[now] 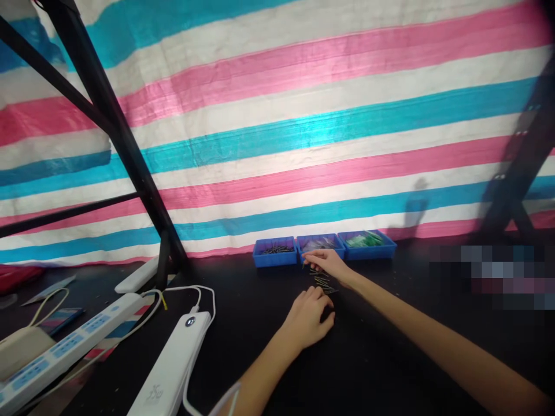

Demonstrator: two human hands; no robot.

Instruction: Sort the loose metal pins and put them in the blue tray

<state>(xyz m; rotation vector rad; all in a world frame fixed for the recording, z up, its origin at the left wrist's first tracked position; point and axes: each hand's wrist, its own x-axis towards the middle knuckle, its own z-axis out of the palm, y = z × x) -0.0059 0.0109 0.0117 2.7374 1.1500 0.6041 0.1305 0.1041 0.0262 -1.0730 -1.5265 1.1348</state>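
Observation:
My right hand point(328, 263) reaches to the front of the middle blue bin point(321, 238), its thumb and forefinger pinched together; what is between them is too small to make out. My left hand point(306, 319) rests on the black table, fingers bent and thumb apart, with nothing visible in it. Close by its fingertips lies a loose row of several thin, screw-like pieces point(323, 282). Dark thin pieces point(277, 249) fill part of the left blue bin point(275, 260). The middle bin has clear pieces, and the right blue bin point(370, 252) holds green and clear ones.
A white power bank point(173, 364) with a white cable lies left of my left arm. Farther left are a power strip point(71, 346), a phone-like object point(65, 319) and a black metal frame point(125, 156). Behind the bins hangs a striped sheet point(269, 144).

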